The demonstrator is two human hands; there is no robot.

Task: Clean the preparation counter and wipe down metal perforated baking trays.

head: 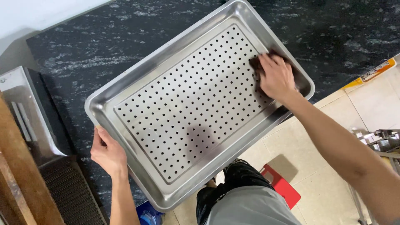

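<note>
1. The metal tray (137, 89), wide, shallow and full of small holes, lies tilted across the near edge of a dark speckled counter (104, 46), its near right part hanging out over the tiled floor (375, 104).
2. The left hand (107, 152) is closed on the tray's near left rim, thumb on top.
3. The right hand (276, 77) presses flat, fingers spread, on a dark scrubbing pad (256, 64) in the far right corner.
4. The tray looks stiff, fairly light and probably slick; the raised rim seems the safest place to grip, on two opposite sides.
5. The rim edges are thin, and the overhang means it could tip if let go.
6. Open counter lies far and to the right; a metal box (29, 112) crowds the left, a red stool (283, 187) stands below.
</note>
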